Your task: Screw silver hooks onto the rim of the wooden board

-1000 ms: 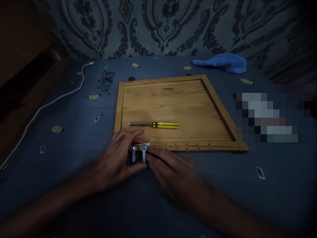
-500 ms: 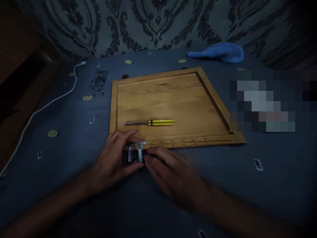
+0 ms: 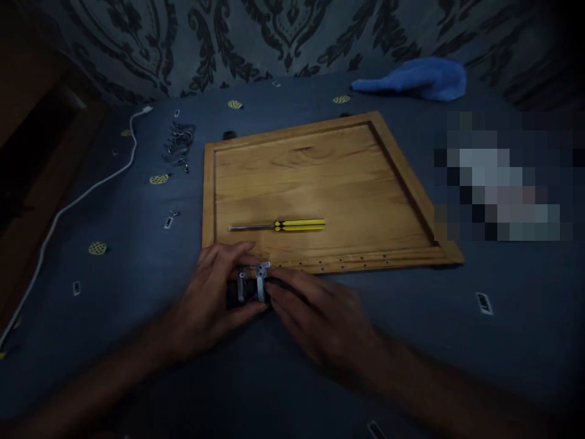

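Observation:
Both of my hands meet at a small metal bracket (image 3: pixel 252 281) with two silver arms, lying on the blue cloth just in front of a wooden board (image 3: pixel 320 183). My left hand (image 3: pixel 210 299) curls round its left side, fingers closed on it. My right hand (image 3: pixel 315 317) pinches its right side with the fingertips. The bracket touches the board's near left edge, where a row of small holes runs. A yellow-handled screwdriver (image 3: pixel 278 225) lies flat on the board just beyond my hands.
A pile of metal hooks (image 3: pixel 178 143) and a white cable (image 3: pixel 82 195) lie at the left. A blue cloth (image 3: pixel 415 79) sits at the back right. Small tags and yellow discs are scattered over the blue cover. A patterned wall stands behind.
The view has tilted down and shifted slightly. My hands stay on the bracket, which has moved a little closer to the board's edge.

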